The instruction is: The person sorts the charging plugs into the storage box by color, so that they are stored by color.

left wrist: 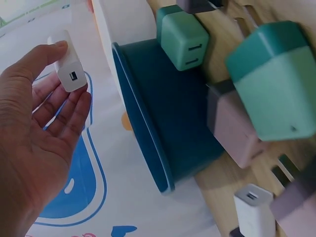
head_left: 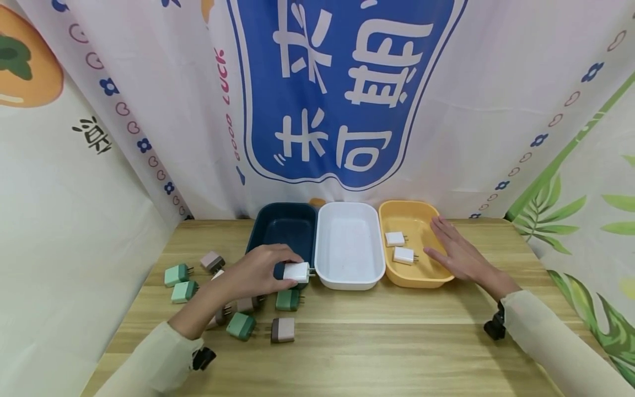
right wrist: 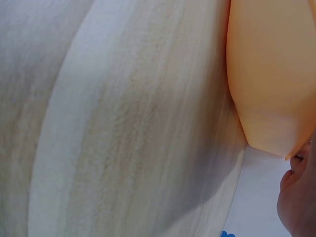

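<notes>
Head view — left hand pinches white charger, long axis sideways, prongs rightward — right hand straight-fingered.

Wood-grain table: white printed curtain hangs along the far edge, bearing a blue lettered panel. Leaf-patterned cloth beyond right edge.

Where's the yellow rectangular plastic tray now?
In the head view, the yellow rectangular plastic tray stands right of the white rectangular plastic tray, the right hand at its right rim.
</notes>
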A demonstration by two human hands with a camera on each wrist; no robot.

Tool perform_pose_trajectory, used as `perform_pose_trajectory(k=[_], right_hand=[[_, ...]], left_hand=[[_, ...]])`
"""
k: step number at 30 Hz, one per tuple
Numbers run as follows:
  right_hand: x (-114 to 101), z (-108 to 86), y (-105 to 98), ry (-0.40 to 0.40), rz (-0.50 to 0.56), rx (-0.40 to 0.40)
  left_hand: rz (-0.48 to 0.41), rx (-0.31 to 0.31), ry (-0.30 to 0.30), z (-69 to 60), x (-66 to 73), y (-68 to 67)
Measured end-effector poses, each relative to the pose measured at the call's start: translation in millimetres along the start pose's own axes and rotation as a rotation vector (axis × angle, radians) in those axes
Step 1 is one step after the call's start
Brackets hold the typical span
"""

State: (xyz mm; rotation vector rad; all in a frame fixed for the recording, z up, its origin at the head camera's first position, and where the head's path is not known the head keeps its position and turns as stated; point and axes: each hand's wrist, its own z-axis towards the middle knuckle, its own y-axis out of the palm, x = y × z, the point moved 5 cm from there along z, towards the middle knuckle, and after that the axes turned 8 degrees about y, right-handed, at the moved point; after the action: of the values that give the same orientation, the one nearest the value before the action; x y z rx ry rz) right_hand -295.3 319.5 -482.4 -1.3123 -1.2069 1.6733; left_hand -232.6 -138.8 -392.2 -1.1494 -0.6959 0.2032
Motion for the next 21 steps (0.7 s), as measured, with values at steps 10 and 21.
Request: perform_pose_trajectory(k=[10,21], right_hand=[[-0.9,0.5,-1.3,-0.003,-0.003,-0.012],[-2.5,0.1,-0.9,-0.012,-0.017,-0.004]], left_hand=[[0.021,0.029,-0.004,29.1,1.0,5.6],[0.040,0.041,-0.042,61.3,6.8,17.6]])
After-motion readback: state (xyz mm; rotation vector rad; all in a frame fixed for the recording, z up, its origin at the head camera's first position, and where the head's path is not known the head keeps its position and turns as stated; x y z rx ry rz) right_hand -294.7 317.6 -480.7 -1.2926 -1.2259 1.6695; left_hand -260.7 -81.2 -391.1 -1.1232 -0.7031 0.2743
